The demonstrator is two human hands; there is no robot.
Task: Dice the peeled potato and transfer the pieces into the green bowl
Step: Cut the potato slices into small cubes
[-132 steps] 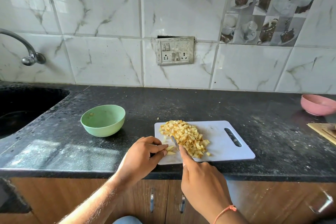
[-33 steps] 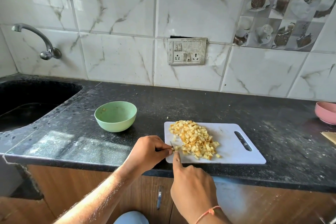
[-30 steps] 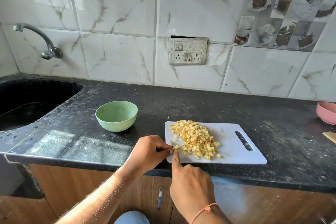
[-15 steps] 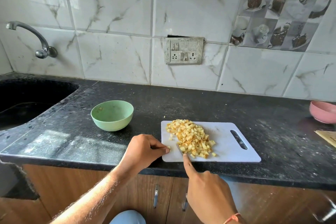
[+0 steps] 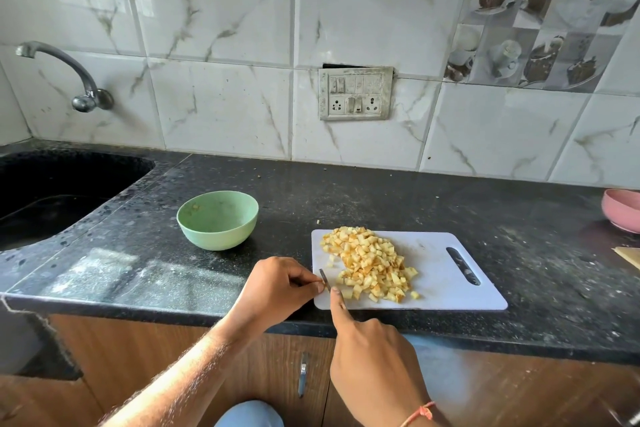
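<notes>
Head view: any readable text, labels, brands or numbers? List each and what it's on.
None readable.
Switch panel on the wall: any markings too small to read.
Picture tile: cups and desserts only, no lettering visible.
Green bowl, cutting board, pink bowl: no print visible.

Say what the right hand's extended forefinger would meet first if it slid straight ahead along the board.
Probably the knife blade under the right hand, then the near edge of the diced potato pile on the cutting board; depth is unclear.
</notes>
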